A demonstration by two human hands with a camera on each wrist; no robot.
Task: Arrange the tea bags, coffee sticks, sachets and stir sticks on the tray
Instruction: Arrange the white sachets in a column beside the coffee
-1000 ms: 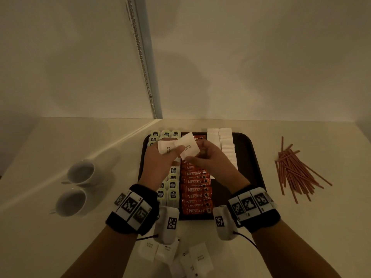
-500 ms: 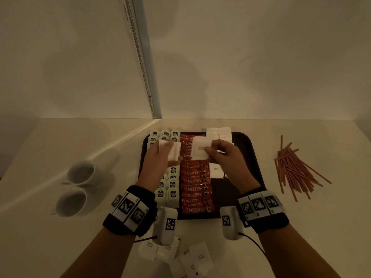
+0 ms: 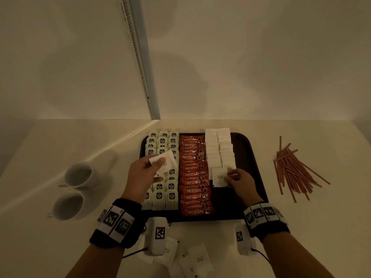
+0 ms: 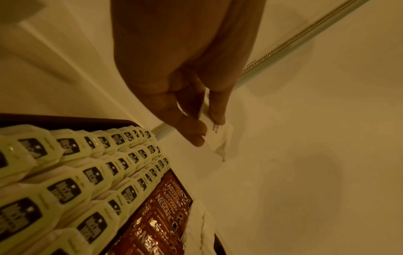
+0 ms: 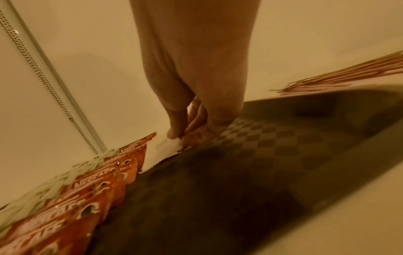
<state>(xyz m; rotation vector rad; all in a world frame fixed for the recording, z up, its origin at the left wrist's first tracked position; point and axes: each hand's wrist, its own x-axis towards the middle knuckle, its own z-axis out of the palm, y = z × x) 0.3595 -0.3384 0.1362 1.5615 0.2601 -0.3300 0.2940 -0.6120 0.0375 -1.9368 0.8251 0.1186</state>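
Hospitality tea-and-coffee counter, stocked tray point(image 3: 253, 157), two white cups point(image 3: 74, 189), plain wall

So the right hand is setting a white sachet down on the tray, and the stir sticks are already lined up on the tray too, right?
Not quite. The stir sticks are not on the tray; they lie in a loose pile on the counter to its right, as the head view shows. The right hand is indeed setting a white sachet down on the tray.
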